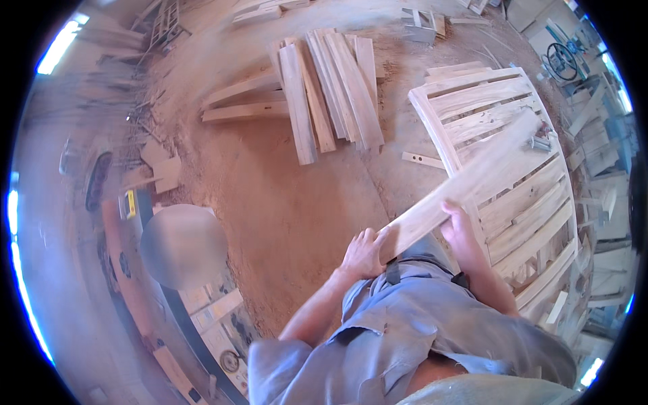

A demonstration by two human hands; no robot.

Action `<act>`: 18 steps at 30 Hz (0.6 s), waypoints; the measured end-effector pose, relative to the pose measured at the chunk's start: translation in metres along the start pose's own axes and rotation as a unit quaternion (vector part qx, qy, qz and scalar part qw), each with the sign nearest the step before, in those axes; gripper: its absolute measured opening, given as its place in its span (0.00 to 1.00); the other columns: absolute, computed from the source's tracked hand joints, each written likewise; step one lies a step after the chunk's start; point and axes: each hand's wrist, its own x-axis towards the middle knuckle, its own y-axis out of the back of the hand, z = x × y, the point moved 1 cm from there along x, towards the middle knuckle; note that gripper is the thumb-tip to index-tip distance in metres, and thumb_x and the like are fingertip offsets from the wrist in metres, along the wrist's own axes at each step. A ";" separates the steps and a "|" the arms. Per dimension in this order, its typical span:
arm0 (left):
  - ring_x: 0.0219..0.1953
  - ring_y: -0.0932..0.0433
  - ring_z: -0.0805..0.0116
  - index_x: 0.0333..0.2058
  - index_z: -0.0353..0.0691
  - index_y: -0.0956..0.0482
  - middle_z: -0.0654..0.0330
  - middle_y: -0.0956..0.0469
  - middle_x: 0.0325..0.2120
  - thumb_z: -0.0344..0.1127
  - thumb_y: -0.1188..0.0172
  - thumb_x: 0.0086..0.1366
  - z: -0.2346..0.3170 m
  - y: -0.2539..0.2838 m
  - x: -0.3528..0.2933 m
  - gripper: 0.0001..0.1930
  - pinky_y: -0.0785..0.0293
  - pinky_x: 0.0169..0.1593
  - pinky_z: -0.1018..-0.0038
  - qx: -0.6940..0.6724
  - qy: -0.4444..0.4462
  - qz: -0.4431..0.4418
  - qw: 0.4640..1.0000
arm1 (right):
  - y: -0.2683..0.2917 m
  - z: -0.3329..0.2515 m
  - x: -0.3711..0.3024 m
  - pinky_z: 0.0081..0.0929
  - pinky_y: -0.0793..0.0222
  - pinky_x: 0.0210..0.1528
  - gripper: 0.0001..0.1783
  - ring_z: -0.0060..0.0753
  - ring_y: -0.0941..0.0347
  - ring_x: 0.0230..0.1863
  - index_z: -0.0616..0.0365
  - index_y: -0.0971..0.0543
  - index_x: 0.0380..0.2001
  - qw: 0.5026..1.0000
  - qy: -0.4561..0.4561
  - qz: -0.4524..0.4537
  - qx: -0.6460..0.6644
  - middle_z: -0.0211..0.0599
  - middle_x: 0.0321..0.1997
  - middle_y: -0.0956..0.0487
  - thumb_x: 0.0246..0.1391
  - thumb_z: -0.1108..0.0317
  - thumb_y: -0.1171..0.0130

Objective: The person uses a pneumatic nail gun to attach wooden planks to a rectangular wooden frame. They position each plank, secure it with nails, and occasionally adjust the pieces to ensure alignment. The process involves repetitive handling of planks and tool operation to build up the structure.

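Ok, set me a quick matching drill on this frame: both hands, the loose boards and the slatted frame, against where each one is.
Things:
1. left hand
2. right hand
3. pile of loose boards
4. slatted wooden frame

Places:
A. on the sawdust floor, far ahead
B. at the near end of the held plank
C. on the plank's upper edge, further along
D. under the plank's far end

Pairs: 1-B, 2-C, 3-A, 4-D

Pale tan board (459, 189), streaky grain; pale slatted frame (513, 142); reddish-brown sawdust floor (283, 202); grey-blue shirt (405, 324); light stacked planks (331, 88).
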 end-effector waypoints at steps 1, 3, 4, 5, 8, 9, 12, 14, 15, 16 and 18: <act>0.52 0.28 0.45 0.69 0.49 0.40 0.46 0.29 0.45 0.48 0.28 0.48 -0.004 0.003 0.006 0.49 0.30 0.56 0.55 -0.012 0.037 0.009 0.999 | -0.018 0.005 0.021 0.49 0.31 0.63 0.24 0.44 0.24 0.55 0.62 0.25 0.53 0.999 -0.020 0.016 -0.024 0.43 0.51 0.21 0.50 0.75 0.36; 0.53 0.28 0.45 0.69 0.47 0.40 0.45 0.29 0.46 0.53 0.28 0.48 -0.011 0.008 0.017 0.50 0.30 0.57 0.55 -0.034 0.122 0.028 0.992 | -0.064 0.020 0.062 0.48 0.30 0.62 0.23 0.44 0.23 0.52 0.64 0.25 0.51 0.995 -0.065 0.035 -0.059 0.44 0.48 0.20 0.50 0.75 0.36; 0.52 0.27 0.43 0.69 0.45 0.41 0.44 0.29 0.47 0.58 0.28 0.47 -0.023 0.003 0.022 0.53 0.28 0.55 0.53 -0.033 0.143 0.066 0.987 | -0.096 0.027 0.081 0.47 0.30 0.61 0.23 0.44 0.23 0.50 0.65 0.24 0.51 0.993 -0.089 0.036 -0.071 0.44 0.47 0.20 0.50 0.75 0.35; 0.50 0.26 0.43 0.69 0.44 0.41 0.44 0.29 0.46 0.58 0.28 0.47 -0.033 0.003 0.031 0.53 0.27 0.54 0.53 -0.047 0.166 0.073 0.982 | -0.120 0.034 0.100 0.46 0.29 0.60 0.22 0.43 0.22 0.48 0.66 0.24 0.50 0.990 -0.112 0.039 -0.083 0.44 0.45 0.19 0.49 0.75 0.35; 0.48 0.23 0.40 0.69 0.39 0.42 0.44 0.28 0.47 0.55 0.27 0.45 -0.068 0.018 0.075 0.55 0.23 0.49 0.53 -0.080 0.218 0.109 0.966 | -0.183 0.053 0.168 0.41 0.28 0.55 0.17 0.40 0.22 0.46 0.64 0.21 0.45 0.987 -0.119 0.028 -0.107 0.43 0.43 0.18 0.50 0.74 0.35; 0.49 0.23 0.40 0.69 0.38 0.43 0.43 0.28 0.48 0.55 0.28 0.44 -0.080 0.025 0.091 0.56 0.23 0.50 0.53 -0.094 0.240 0.128 0.958 | -0.205 0.057 0.188 0.40 0.28 0.55 0.17 0.40 0.22 0.47 0.62 0.20 0.47 0.983 -0.129 0.013 -0.127 0.41 0.44 0.18 0.53 0.72 0.36; 0.52 0.22 0.44 0.70 0.34 0.44 0.41 0.27 0.54 0.49 0.27 0.41 -0.122 0.046 0.149 0.58 0.24 0.54 0.55 -0.146 0.318 0.175 0.920 | -0.256 0.071 0.248 0.38 0.27 0.52 0.19 0.36 0.21 0.47 0.61 0.21 0.53 0.973 -0.207 -0.035 -0.097 0.39 0.46 0.18 0.58 0.68 0.38; 0.53 0.22 0.48 0.71 0.34 0.46 0.41 0.27 0.56 0.47 0.27 0.41 -0.172 0.061 0.204 0.58 0.25 0.55 0.56 -0.206 0.325 0.233 0.893 | -0.273 0.081 0.308 0.38 0.25 0.52 0.20 0.35 0.20 0.47 0.62 0.22 0.55 0.961 -0.211 -0.097 -0.147 0.39 0.49 0.18 0.60 0.67 0.40; 0.53 0.22 0.50 0.71 0.35 0.46 0.41 0.28 0.57 0.46 0.26 0.41 -0.191 0.059 0.227 0.59 0.25 0.56 0.56 -0.243 0.341 0.257 0.871 | -0.270 0.090 0.332 0.38 0.24 0.51 0.21 0.35 0.19 0.46 0.62 0.23 0.56 0.950 -0.225 -0.123 -0.178 0.40 0.50 0.18 0.62 0.66 0.41; 0.54 0.23 0.51 0.71 0.35 0.47 0.41 0.28 0.58 0.44 0.26 0.41 -0.213 0.063 0.253 0.59 0.25 0.57 0.57 -0.223 0.364 0.265 0.865 | -0.265 0.098 0.357 0.37 0.23 0.49 0.21 0.34 0.18 0.45 0.62 0.23 0.56 0.941 -0.222 -0.107 -0.231 0.40 0.49 0.17 0.62 0.66 0.41; 0.56 0.25 0.45 0.72 0.35 0.49 0.39 0.30 0.58 0.45 0.28 0.41 -0.253 0.077 0.304 0.59 0.27 0.59 0.55 -0.213 0.399 0.268 0.851 | -0.247 0.104 0.404 0.35 0.23 0.43 0.20 0.33 0.17 0.40 0.62 0.21 0.54 0.918 -0.203 -0.072 -0.332 0.40 0.44 0.15 0.60 0.66 0.39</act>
